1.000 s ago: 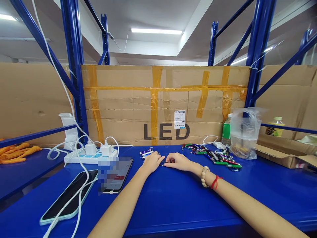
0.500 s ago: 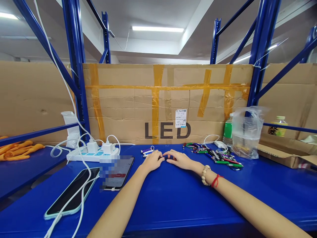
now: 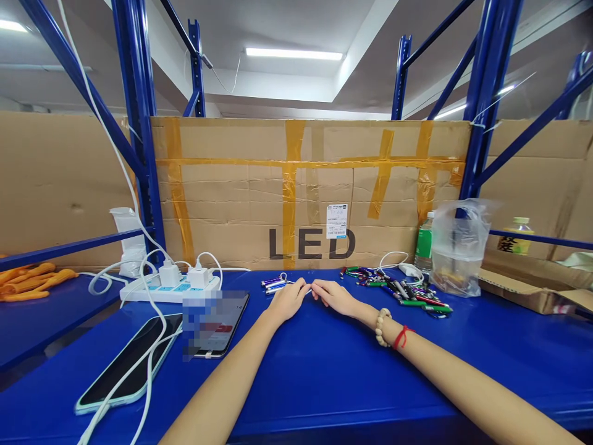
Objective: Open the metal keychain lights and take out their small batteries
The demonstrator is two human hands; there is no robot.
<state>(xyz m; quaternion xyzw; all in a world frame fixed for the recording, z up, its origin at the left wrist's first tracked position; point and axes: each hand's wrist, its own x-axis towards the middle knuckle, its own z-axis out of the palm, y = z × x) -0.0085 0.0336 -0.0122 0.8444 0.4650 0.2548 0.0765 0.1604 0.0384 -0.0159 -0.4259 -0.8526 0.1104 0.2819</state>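
Over the middle of the blue shelf top, my left hand [image 3: 290,300] and my right hand [image 3: 337,297] meet at the fingertips. Both are closed, fingers bent in a pinch. A sliver of something pale shows between them, too small to name. Just beyond my left hand lie a few slim blue and silver tubes [image 3: 274,284] with a small ring or loop. To the right of my right hand spreads a loose pile of slim coloured tubes [image 3: 402,290], green, red, black and silver. A beaded bracelet and a red cord circle my right wrist.
On the left are a power strip [image 3: 139,292] with chargers and white cables, and two phones, one dark-screened [image 3: 134,361], the other lit [image 3: 227,327]. A plastic bag [image 3: 458,253], green-labelled bottle [image 3: 423,241] and open carton [image 3: 523,285] stand right. Cardboard [image 3: 222,204] closes the back.
My right fingers, raised and spread around a small dark thing before, have closed in against my left fingertips. The dark thing no longer shows. The view has shifted slightly.
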